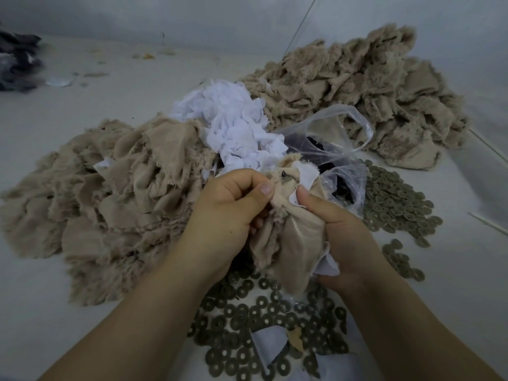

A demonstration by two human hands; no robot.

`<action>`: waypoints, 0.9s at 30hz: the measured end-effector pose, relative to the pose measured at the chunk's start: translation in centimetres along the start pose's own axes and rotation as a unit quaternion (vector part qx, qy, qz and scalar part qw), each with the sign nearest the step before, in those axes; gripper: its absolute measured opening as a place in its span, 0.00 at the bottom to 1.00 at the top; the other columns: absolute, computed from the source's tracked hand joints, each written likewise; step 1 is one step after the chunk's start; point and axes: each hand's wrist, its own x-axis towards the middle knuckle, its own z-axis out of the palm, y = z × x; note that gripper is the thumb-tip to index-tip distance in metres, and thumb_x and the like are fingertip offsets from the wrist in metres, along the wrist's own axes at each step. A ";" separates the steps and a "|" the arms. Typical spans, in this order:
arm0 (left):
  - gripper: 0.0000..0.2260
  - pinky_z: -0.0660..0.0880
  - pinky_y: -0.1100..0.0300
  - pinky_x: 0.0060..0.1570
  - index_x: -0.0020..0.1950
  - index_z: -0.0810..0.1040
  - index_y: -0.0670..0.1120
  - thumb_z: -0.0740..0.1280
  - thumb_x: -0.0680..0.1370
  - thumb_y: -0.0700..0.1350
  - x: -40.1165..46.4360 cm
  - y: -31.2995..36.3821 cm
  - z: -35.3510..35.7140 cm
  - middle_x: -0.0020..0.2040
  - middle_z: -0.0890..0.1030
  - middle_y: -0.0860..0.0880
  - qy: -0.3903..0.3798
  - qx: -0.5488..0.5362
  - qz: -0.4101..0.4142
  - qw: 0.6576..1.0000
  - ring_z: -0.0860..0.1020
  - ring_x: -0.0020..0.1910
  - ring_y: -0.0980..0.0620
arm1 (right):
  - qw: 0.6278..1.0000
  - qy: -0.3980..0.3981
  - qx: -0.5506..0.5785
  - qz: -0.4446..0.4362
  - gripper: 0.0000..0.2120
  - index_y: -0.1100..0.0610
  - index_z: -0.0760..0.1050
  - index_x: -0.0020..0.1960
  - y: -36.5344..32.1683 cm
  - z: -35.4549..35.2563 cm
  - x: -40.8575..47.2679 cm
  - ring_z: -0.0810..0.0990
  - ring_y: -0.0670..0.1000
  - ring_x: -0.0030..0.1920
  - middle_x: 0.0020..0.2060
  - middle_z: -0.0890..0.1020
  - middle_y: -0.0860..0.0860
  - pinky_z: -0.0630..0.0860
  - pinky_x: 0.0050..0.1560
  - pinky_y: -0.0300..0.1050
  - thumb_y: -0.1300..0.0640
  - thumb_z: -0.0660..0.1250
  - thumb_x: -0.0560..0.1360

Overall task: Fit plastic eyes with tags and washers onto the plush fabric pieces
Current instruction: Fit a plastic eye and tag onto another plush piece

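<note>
Both hands grasp one beige plush piece over the bench: the left hand pinches its upper edge in a curled grip, and the right hand clenches the bunched fabric together with a white tag. One dark eye post pokes up through the fabric between the thumbs. If either pinch loosens, I judge the post could slide back out, or the tag could shift off it before a washer goes on. Nearest lie scattered washers, too many to count, and more to the right. Beyond sit one clear plastic bag with dark parts inside, one heap of white tags, and two plush piles, left and far right.
</note>
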 end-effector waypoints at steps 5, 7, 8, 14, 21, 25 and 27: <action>0.13 0.69 0.65 0.30 0.34 0.76 0.50 0.63 0.79 0.46 -0.2 -0.2 0.4 0.28 0.72 0.55 0.004 -0.012 0.010 1.000 0.68 0.28 0.58 | 1.000 0.010 -0.006 0.009 0.18 0.65 0.82 0.57 0.0 -0.2 0.1 0.85 0.58 0.48 0.51 0.85 0.61 0.82 0.49 0.51 0.54 0.68 0.73; 0.17 0.68 0.65 0.29 0.34 0.75 0.51 0.62 0.82 0.43 -0.3 -0.2 0.6 0.28 0.71 0.55 0.010 -0.017 0.014 1.000 0.67 0.28 0.58 | 1.000 0.008 -0.005 0.005 0.15 0.63 0.84 0.52 0.0 -0.1 0.0 0.86 0.57 0.47 0.49 0.85 0.61 0.83 0.47 0.50 0.54 0.68 0.73; 0.17 0.67 0.65 0.28 0.33 0.75 0.51 0.62 0.82 0.43 -0.3 -0.1 0.7 0.27 0.71 0.55 0.015 -0.011 0.020 1.000 0.67 0.27 0.57 | 1.000 0.009 -0.004 0.005 0.15 0.63 0.84 0.53 0.0 0.0 0.0 0.86 0.57 0.47 0.50 0.85 0.61 0.83 0.47 0.50 0.54 0.68 0.73; 0.13 0.75 0.57 0.29 0.40 0.78 0.41 0.75 0.72 0.49 -0.9 -0.6 0.9 0.34 0.78 0.44 0.027 0.134 0.114 0.984 0.75 0.30 0.49 | 1.000 0.022 0.012 0.012 0.20 0.65 0.77 0.61 -0.1 0.1 0.1 0.82 0.56 0.51 0.50 0.83 0.60 0.79 0.59 0.52 0.53 0.68 0.74; 0.10 0.76 0.59 0.38 0.37 0.80 0.43 0.67 0.78 0.41 -0.6 -0.9 0.5 0.34 0.78 0.46 0.017 0.005 0.074 0.997 0.75 0.34 0.51 | 1.000 0.015 0.002 -0.003 0.19 0.64 0.79 0.63 -0.2 -0.2 0.2 0.84 0.57 0.53 0.55 0.83 0.61 0.81 0.56 0.51 0.53 0.65 0.77; 0.10 0.78 0.59 0.42 0.36 0.81 0.44 0.65 0.75 0.44 -0.4 -1.0 0.7 0.34 0.79 0.44 0.003 -0.061 0.039 0.997 0.76 0.36 0.49 | 1.000 0.003 0.003 0.000 0.15 0.63 0.82 0.57 -0.2 -0.4 0.3 0.85 0.55 0.51 0.53 0.84 0.59 0.81 0.56 0.49 0.55 0.65 0.77; 0.10 0.78 0.58 0.42 0.36 0.80 0.42 0.65 0.76 0.44 -0.3 -1.2 0.7 0.35 0.79 0.43 0.004 -0.054 0.041 0.998 0.76 0.37 0.47 | 1.000 0.004 -0.005 0.002 0.15 0.63 0.84 0.55 -0.3 -0.5 0.2 0.85 0.55 0.51 0.53 0.84 0.60 0.82 0.54 0.49 0.55 0.66 0.76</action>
